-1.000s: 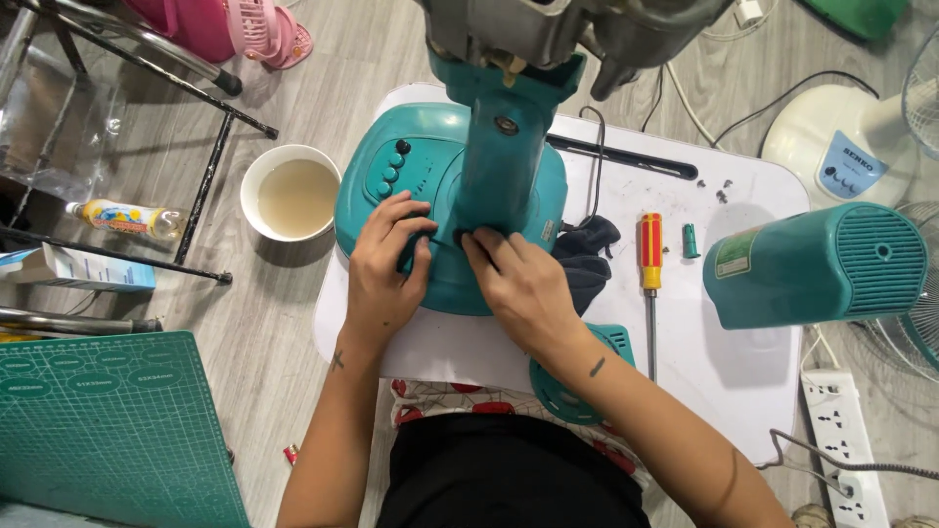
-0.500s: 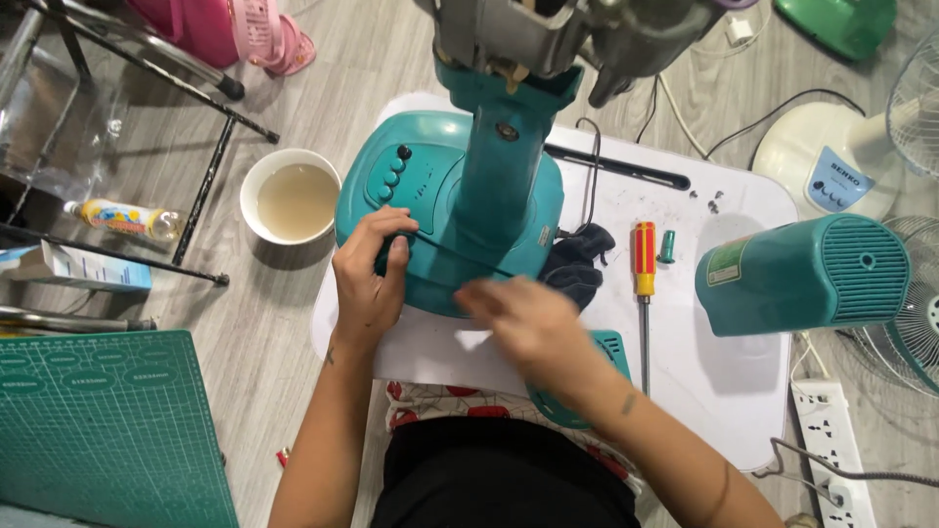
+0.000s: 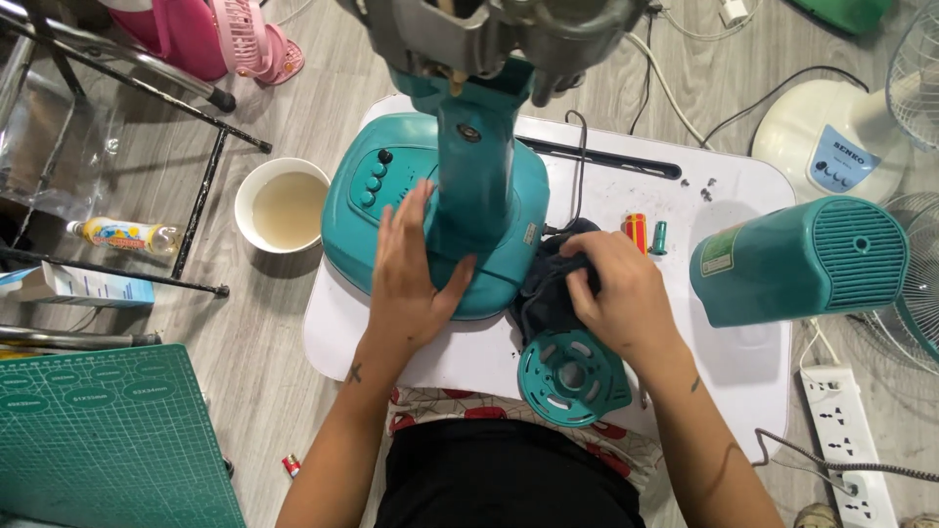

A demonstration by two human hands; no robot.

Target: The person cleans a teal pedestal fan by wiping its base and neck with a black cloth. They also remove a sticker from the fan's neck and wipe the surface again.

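Right hand point(image 3: 623, 293) hides screwdriver point(image 3: 635, 230) shaft; motor point(image 3: 489, 34) top cut off.

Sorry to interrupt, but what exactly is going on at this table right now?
A person sits at a low white table with a teal fan base on it, its upright column rising toward the camera. The left hand lies flat on the base beside the column. The right hand grips a dark cloth next to the base. A round teal slotted disc, a red-and-yellow screwdriver and a teal motor cover lie nearby.
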